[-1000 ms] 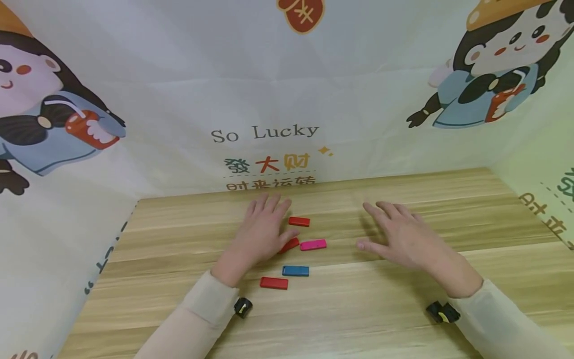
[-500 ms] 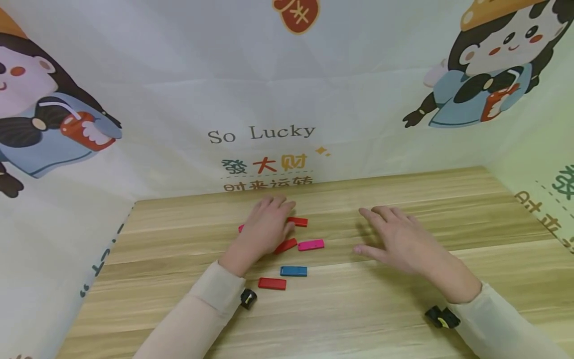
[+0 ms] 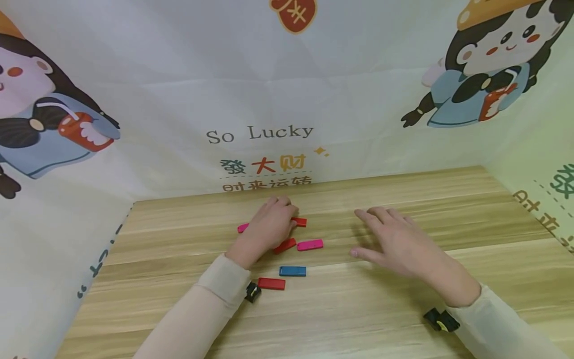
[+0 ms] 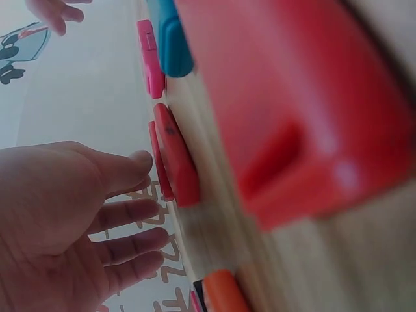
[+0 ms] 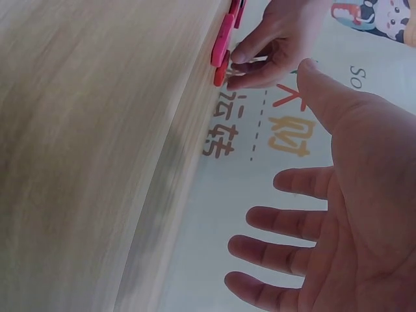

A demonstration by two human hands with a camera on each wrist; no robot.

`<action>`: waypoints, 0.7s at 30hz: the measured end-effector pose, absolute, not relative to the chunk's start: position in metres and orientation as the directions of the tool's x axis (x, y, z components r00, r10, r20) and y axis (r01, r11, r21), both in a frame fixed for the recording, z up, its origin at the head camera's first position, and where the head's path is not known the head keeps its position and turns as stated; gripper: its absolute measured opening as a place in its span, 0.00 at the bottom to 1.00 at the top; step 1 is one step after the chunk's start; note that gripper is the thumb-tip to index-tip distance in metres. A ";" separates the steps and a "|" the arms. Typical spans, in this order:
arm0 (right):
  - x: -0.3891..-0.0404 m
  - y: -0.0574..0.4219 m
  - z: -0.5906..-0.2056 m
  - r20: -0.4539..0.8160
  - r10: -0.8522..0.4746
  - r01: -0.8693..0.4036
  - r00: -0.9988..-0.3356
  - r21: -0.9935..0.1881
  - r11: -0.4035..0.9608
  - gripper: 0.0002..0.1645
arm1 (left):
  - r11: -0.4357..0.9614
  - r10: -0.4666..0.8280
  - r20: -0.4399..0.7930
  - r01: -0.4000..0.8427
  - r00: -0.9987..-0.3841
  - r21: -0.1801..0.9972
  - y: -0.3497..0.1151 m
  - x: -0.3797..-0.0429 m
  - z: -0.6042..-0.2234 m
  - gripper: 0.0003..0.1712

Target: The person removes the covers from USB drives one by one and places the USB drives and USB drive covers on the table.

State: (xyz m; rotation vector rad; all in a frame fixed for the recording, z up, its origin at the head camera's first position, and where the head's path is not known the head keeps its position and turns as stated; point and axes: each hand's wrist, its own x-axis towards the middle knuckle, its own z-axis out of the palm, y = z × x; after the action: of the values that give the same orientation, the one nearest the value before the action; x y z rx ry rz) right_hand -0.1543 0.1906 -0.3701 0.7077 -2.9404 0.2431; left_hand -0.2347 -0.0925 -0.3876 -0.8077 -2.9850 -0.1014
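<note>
My left hand (image 3: pixel 274 222) reaches over the far red stick (image 3: pixel 300 222), its fingertips right at that stick's left end. The stick is small and flat, like a USB flash drive. In the left wrist view the left thumb and fingers are bent but apart, with nothing between them. Under the left wrist's inner side lies a second red stick (image 3: pixel 285 246), with a pink stick (image 3: pixel 310 245) to its right. My right hand (image 3: pixel 399 239) hovers over the wood to the right, fingers spread and holding nothing.
Nearer lie a blue stick (image 3: pixel 293 271) and a red stick (image 3: pixel 271 283). Another pink stick (image 3: pixel 242 228) pokes out left of the left hand. An orange piece (image 4: pixel 224 292) shows low in the left wrist view. A printed white cloth (image 3: pixel 179 99) stands behind the wooden tabletop (image 3: pixel 350 309).
My left hand has moved right and its fingers have bent down at the far red stick, uncovering the pink stick on the left. The right hand has barely moved; the view has shifted slightly.
</note>
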 end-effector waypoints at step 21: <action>-0.152 0.184 -0.373 0.146 -0.456 -0.474 -0.878 -0.133 0.870 0.53 | 0.871 0.490 0.017 0.490 -0.872 0.037 -0.090 -0.236 -0.391 0.06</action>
State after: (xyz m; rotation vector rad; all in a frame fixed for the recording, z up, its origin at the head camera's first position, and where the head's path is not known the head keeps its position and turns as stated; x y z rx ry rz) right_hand -0.1518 0.1837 -0.3732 0.7318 -2.9313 0.2501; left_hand -0.2364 -0.0901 -0.3911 -0.7936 -3.0315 -0.0622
